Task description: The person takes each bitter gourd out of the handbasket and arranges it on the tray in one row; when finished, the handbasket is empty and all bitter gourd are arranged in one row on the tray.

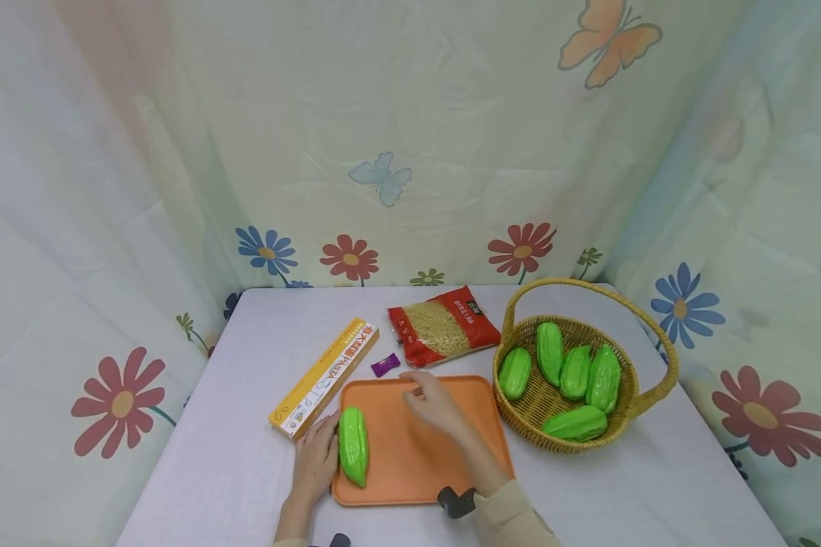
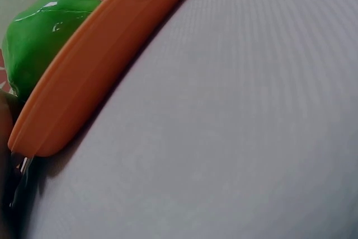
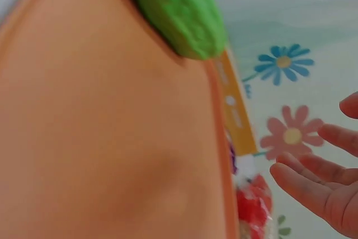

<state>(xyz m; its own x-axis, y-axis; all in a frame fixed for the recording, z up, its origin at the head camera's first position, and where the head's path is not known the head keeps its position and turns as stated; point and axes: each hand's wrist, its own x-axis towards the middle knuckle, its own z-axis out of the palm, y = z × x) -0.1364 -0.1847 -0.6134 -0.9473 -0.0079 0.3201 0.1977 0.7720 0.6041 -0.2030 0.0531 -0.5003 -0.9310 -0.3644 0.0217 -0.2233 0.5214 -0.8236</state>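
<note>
An orange tray [image 1: 424,448] lies on the table, and one bright green, ridged fruit-like piece [image 1: 353,447] rests along its left side. My left hand [image 1: 316,460] is beside the tray's left edge, with its fingers extended near the rim and the green piece. Little of this hand shows in the left wrist view, where the tray's side [image 2: 84,76] fills the upper left. Above the far part of the tray is my right hand [image 1: 434,403], holding nothing. Its loosely spread fingers [image 3: 305,186] show in the right wrist view.
A wicker basket [image 1: 530,425] with a tall handle and several similar green pieces stands at the right. Behind the tray lie a red pasta bag [image 1: 438,330] and a small purple packet [image 1: 385,365]. A yellow-and-white pasta box [image 1: 324,377] lies slanted beyond the left hand.
</note>
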